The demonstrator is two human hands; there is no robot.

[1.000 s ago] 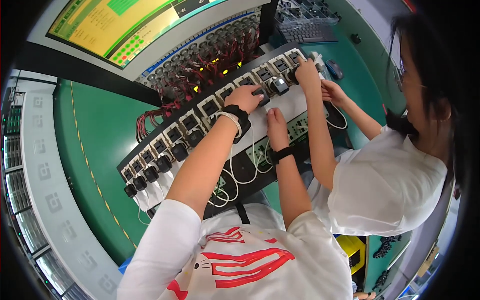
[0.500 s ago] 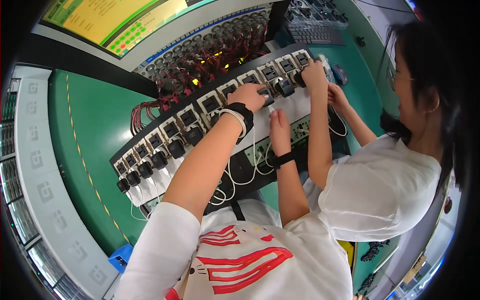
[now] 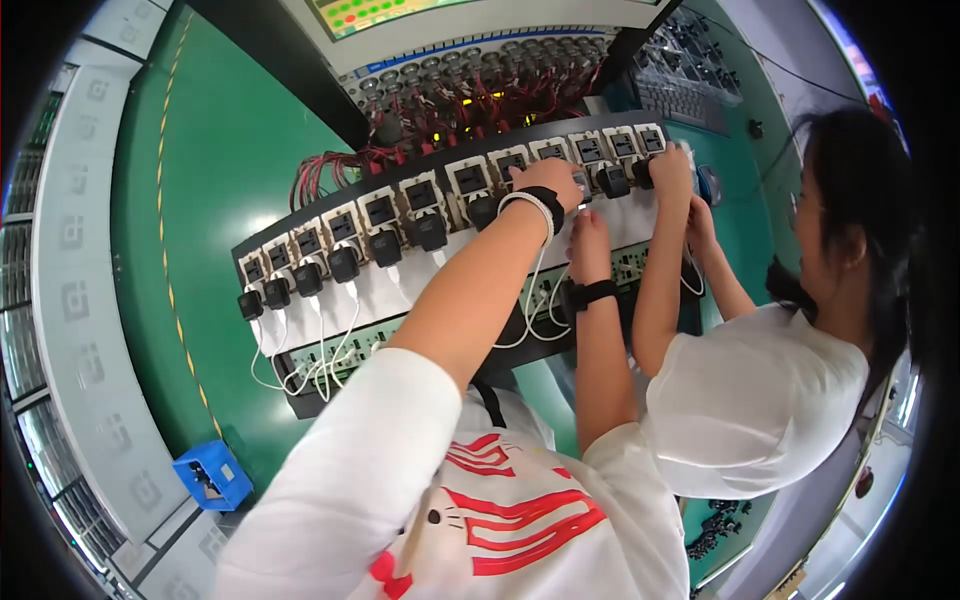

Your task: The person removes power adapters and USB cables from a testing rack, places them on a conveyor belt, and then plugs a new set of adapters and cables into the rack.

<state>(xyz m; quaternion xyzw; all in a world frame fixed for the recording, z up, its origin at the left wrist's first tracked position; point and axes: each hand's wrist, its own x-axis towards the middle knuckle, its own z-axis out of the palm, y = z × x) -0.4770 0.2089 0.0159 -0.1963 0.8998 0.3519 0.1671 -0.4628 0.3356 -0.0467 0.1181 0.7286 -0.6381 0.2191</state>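
Note:
A long rack of sockets runs across in front of me, with black power adapters plugged in along it. My left hand is closed around one dark adapter at a socket right of the middle. Just below, my right hand pinches the plug end of a white cable at that adapter's lower side. My fingers partly hide the joint, so I cannot tell how far in the plug sits. White cables hang from several other adapters toward green circuit boards under the rack.
At the rack's right end a co-worker's hand is on another black adapter. Behind the rack are red wires and a screen. A keyboard and mouse lie far right; a blue bin stands lower left.
My view has shifted, so the rack appears farther right and more of its left end shows. Both my hands stay at the same adapter and white cable plug.

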